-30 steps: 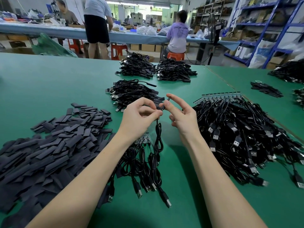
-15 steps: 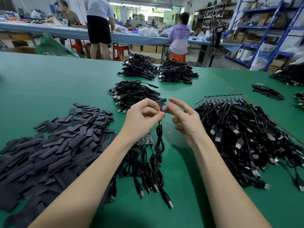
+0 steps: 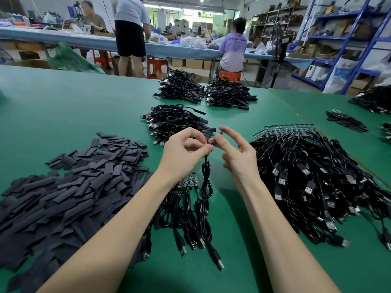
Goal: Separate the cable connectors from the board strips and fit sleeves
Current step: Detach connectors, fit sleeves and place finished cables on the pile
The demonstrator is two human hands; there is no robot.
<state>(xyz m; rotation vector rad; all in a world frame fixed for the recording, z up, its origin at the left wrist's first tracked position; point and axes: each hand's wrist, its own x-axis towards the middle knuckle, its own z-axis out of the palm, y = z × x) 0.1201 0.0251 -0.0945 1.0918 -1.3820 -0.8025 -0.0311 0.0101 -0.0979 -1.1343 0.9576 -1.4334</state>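
Observation:
Above the green table point(image 3: 63, 106), my left hand point(image 3: 184, 153) pinches the top end of a black USB cable point(image 3: 206, 182) that hangs down in a coil. My right hand point(image 3: 237, 153) pinches a small black sleeve point(image 3: 218, 136) between thumb and forefinger, right at the cable's end. Beneath my hands lies a short board strip point(image 3: 188, 180) with a few cables still attached. A wide pile of flat black sleeves point(image 3: 69, 187) covers the table to the left. To the right, a big heap of cables point(image 3: 313, 178) hangs from long board strips point(image 3: 289, 127).
Three piles of sleeved cables point(image 3: 175, 121) lie farther back on the table. More cable heaps point(image 3: 374, 102) sit on the neighbouring table to the right. People work at a long bench point(image 3: 63, 39) behind, with blue shelving point(image 3: 349, 39) at the far right.
Both hands stay together at the cable's end. My right fingers have shifted slightly on the sleeve, and the view has drifted a little.

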